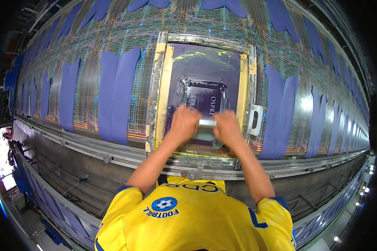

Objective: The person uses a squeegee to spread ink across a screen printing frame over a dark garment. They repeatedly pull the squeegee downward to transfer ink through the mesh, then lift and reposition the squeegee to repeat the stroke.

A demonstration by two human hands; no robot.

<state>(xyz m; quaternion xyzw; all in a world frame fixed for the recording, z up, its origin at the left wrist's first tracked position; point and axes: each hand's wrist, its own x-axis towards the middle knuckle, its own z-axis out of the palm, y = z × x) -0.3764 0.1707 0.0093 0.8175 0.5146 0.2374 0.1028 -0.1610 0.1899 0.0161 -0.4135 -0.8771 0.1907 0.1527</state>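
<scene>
Both hands are closed round the squeegee [207,123], a pale-handled tool lying crosswise over the screen. My left hand [184,123] grips its left end and my right hand [227,127] its right end, with a short stretch of handle showing between them. Beneath it lies a screen printing frame [153,94], metal-edged, with yellowish tape along the inner sides. Glossy dark ink [204,85] lies on the mesh just beyond my hands, around pale lettering. Yellow smears mark the far end of the mesh. My fists cover part of the blade.
A white handle [255,120] sticks out at the frame's right side. Purple cut fabric pieces [119,96] lie in rows along the long table, left, right and farther back, over a surface crossed by coloured lines. A metal rail [109,159] runs along the table's near edge.
</scene>
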